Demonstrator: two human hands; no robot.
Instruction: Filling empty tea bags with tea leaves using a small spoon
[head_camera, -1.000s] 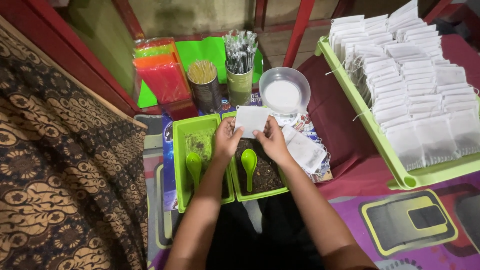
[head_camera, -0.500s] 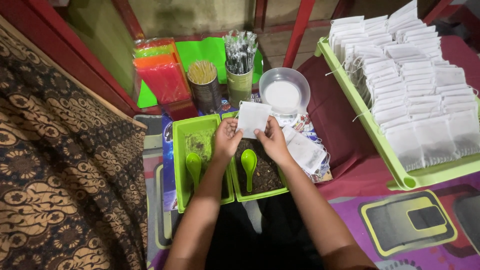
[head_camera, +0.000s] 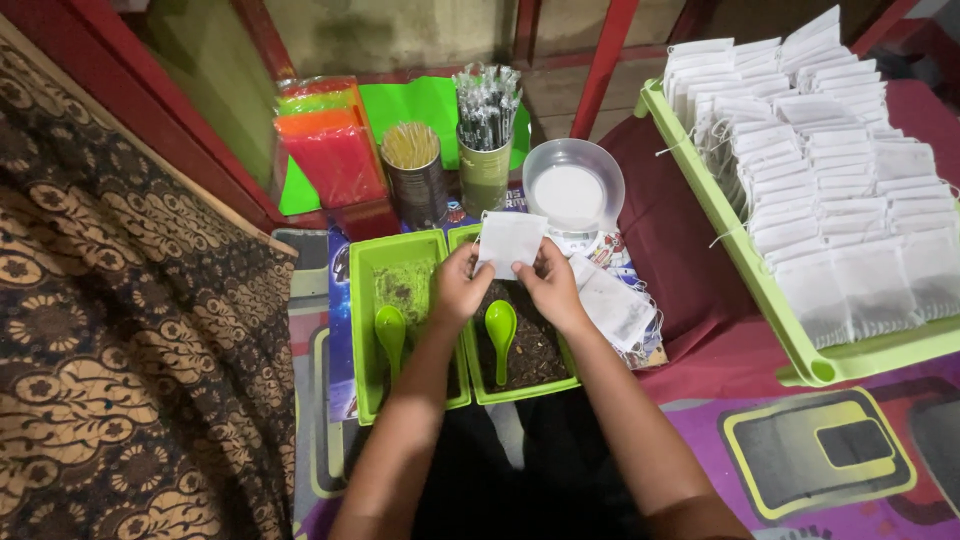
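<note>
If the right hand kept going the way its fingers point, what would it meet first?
The right hand points up-image, holding a white sachet with the left hand. Straight on, it would probably reach the clear bowl first, though depth is unclear.

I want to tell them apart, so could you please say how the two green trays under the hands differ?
The left green tray holds pale greenish dry matter; the right green tray holds dark brown matter. The left tray looks partly bare, while the right tray's floor is more covered. Both hands, left hand and right hand, hold a white bag above the right tray. Each has a green spoon.
</note>
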